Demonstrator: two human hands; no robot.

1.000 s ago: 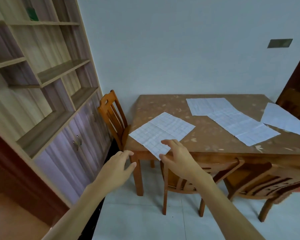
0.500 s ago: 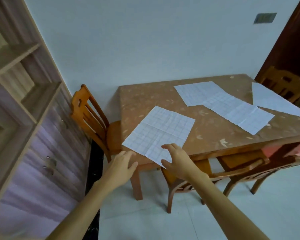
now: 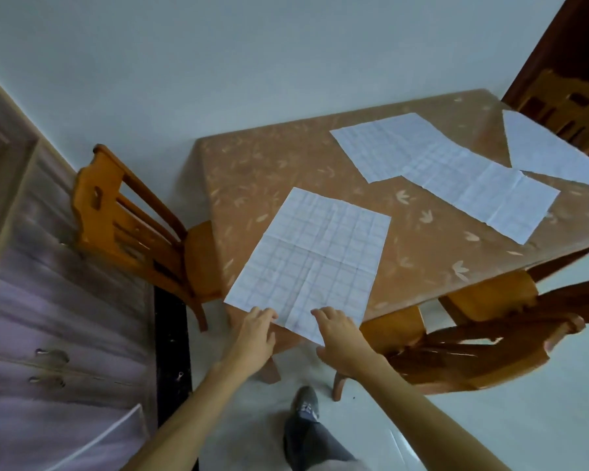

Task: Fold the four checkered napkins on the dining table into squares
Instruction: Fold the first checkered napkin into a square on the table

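Near napkin lies flat and unfolded at the table front corner, near edge overhanging slightly. Left hand and right hand are both at that edge, fingers loosely extended with tips touching the cloth, no pinch visible. Second napkin and third napkin overlap further back. Fourth napkin is at the far right.
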